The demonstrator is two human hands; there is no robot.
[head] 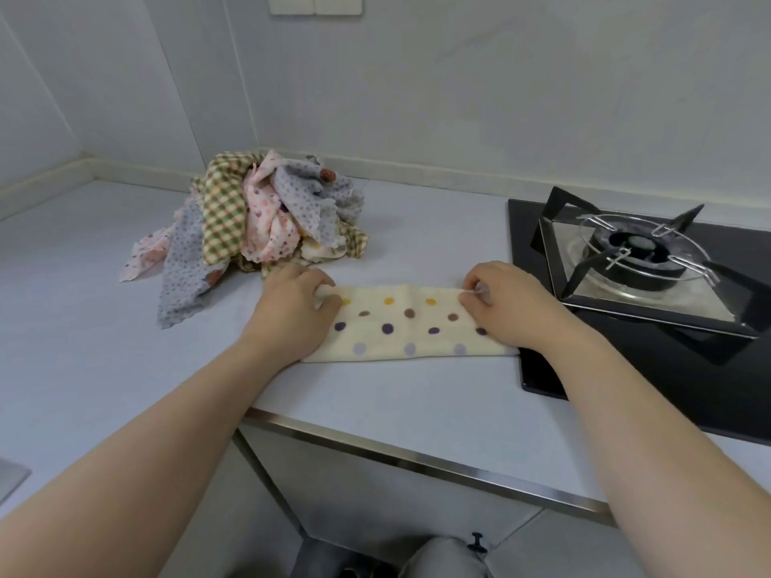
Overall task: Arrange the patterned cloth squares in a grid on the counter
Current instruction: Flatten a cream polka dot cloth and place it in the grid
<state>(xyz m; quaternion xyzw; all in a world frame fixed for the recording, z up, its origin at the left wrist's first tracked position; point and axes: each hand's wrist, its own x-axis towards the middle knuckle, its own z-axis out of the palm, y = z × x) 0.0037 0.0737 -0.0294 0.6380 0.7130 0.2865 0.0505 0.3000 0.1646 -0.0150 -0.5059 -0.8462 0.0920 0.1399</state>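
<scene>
A cream cloth with yellow, brown, purple and lilac dots [400, 327] lies flat on the pale counter [104, 348], folded into a long strip. My left hand [292, 306] pinches its far left corner. My right hand [505, 302] pinches its far right corner. Behind the left hand sits a heap of patterned cloths [258, 219]: green check, pink floral and grey dotted pieces piled loosely.
A black gas hob [651, 260] with a metal pan support sits right of the cloth, its edge touching the cloth's right end. The counter's metal-trimmed front edge [417, 456] runs below. White walls meet in the corner behind the heap. A sink corner [10, 477] shows at far left.
</scene>
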